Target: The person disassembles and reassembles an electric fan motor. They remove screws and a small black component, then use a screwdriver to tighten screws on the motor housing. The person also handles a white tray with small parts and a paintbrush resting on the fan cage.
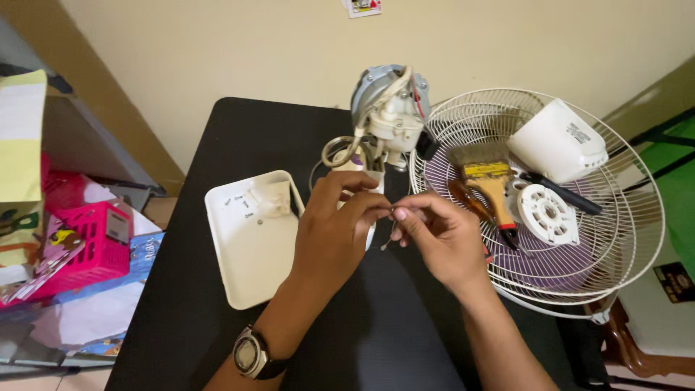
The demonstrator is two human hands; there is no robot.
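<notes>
White thin wire (389, 235) pinched between both hands' fingertips (387, 211).

A home room: black table (217, 217), dismantled fan guard (579, 239), pink basket (94, 246) amid clutter.

Soft even indoor light, faint shadows, mild sheen on black table (217, 137); sharp centre, wide-angle stretch at edges.

Both arms reach forward. The left hand (334, 230) and right hand (440, 237) meet in the middle, fingertips pinched together and touching. A watch sits on the left wrist (255, 353).
</notes>
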